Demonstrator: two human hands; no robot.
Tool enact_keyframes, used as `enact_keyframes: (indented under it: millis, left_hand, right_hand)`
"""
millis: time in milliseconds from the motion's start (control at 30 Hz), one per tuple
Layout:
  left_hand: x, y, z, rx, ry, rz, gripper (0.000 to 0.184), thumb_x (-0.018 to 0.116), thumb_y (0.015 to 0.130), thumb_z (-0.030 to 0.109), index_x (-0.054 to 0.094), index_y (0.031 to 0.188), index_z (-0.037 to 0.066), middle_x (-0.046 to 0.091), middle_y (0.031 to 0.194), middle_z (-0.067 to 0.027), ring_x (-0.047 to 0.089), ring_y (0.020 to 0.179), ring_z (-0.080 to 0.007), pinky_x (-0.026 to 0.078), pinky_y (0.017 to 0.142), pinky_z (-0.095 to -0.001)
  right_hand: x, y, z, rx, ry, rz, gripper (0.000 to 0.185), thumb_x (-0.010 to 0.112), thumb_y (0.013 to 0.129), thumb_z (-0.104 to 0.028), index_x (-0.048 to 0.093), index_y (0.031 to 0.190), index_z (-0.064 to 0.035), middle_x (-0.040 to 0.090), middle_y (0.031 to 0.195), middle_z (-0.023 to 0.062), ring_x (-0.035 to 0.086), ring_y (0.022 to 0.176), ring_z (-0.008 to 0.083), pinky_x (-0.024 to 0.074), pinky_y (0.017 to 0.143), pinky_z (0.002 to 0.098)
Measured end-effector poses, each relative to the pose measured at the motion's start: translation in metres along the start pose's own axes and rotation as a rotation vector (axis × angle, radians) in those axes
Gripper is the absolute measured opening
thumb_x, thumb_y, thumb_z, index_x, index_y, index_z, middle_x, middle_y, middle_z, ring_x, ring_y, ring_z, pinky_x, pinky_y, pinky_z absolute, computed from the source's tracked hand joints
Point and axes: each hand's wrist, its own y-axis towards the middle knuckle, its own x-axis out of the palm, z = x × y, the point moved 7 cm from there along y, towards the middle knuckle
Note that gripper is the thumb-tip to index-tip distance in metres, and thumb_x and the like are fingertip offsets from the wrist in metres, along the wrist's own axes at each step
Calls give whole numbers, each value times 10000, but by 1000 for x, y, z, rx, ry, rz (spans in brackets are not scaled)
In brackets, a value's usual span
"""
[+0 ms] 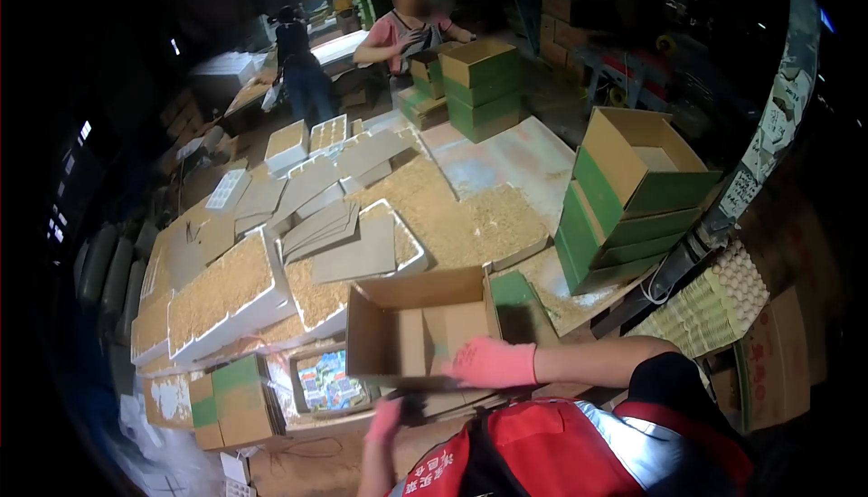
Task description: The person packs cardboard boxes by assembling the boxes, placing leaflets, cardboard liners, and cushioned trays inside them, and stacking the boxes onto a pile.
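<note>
Step in hand, as judged: steadying an open carton at the near edge. Next move would call for both hands set firmly on its walls, clear of the box below.

Nearest: left hand [389, 416], pink-gloved, just below the carton's near left corner; its dark fingers are indistinct, so cannot tell whether they press together or touch cardboard. Right hand [493, 363], pink-gloved, lies over the near right corner, fingers reaching across the rim; pinch on the wall not confirmed.

Open carton [420, 316]: mouth up, tilted towards the wearer, between and above the two grips. Box of blue-green packets [330, 381] just to its left.

Beyond, on the tabletop [520, 153]: white foam crate [282, 289] filled with tan granular material; grey boards [357, 248]; at right, stacked green-brown cartons [633, 189].

Farthest: co-worker [411, 31] behind more cartons [484, 90].
</note>
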Motion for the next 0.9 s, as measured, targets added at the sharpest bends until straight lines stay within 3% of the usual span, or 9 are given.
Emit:
enact_keyframes:
  millis: [133,200,233,333,367,467,700,833,900]
  left_hand:
    - [-76,-41,114,271,-259,423,493,458,976,333,450,1368,35,595,1239,-97,563,1102,-166,443,945,-328]
    - [-23,-25,159,261,163,206,434,496,966,281,515,1324,36,632,1183,-94,582,1060,-160,462,911,-310]
    - [-5,-13,167,318,302,162,393,517,955,231,546,1284,18,646,1157,-87,590,1044,-160,468,899,-299]
    - [-3,25,167,340,307,175,283,543,911,56,609,1176,-18,679,1086,-70,610,980,-131,478,859,-266]
    - [3,24,175,339,332,194,282,534,912,50,609,1176,-18,679,1087,-74,611,982,-134,474,864,-267]
    - [4,33,170,380,552,218,302,516,913,29,583,1203,-26,668,1101,-100,600,992,-158,460,883,-293]
    - [-28,39,134,265,558,442,350,574,884,45,563,1226,-31,668,1120,-155,624,1044,-247,462,915,-329]
    - [-4,24,153,248,540,420,346,540,898,52,563,1234,-25,669,1116,-147,619,1037,-227,458,918,-325]
    - [2,13,157,249,525,410,349,523,902,55,561,1240,-25,668,1118,-142,615,1039,-220,456,920,-322]
  right_hand:
    - [25,3,4,-106,179,9,327,588,902,-368,516,907,-49,625,758,123,649,773,306,523,675,395]
    - [10,4,26,-33,488,-116,356,585,902,-394,550,978,-48,622,857,172,628,866,335,513,760,387]
    - [-9,-8,64,-15,670,290,323,615,900,-318,573,1083,-56,613,989,189,609,967,322,494,842,360]
    - [31,-110,253,979,1148,1348,393,674,837,-115,541,1186,7,610,1119,175,595,1038,301,473,922,372]
    - [90,-138,299,1275,608,1451,562,735,808,-252,502,1228,40,584,1159,239,567,1083,361,446,963,423]
    - [254,-160,373,2117,975,926,1009,750,709,-582,361,1395,47,336,1448,321,385,1330,409,353,1077,449]
    - [206,-130,404,1584,1112,1762,1012,869,666,-318,300,1421,43,392,1436,234,413,1316,336,335,1097,419]
    - [170,-136,417,1655,974,1608,939,829,712,-185,281,1433,65,377,1454,192,406,1312,278,314,1109,375]
    - [138,-130,405,1301,1235,1744,859,792,748,-141,305,1432,40,407,1433,161,420,1297,256,331,1094,362]
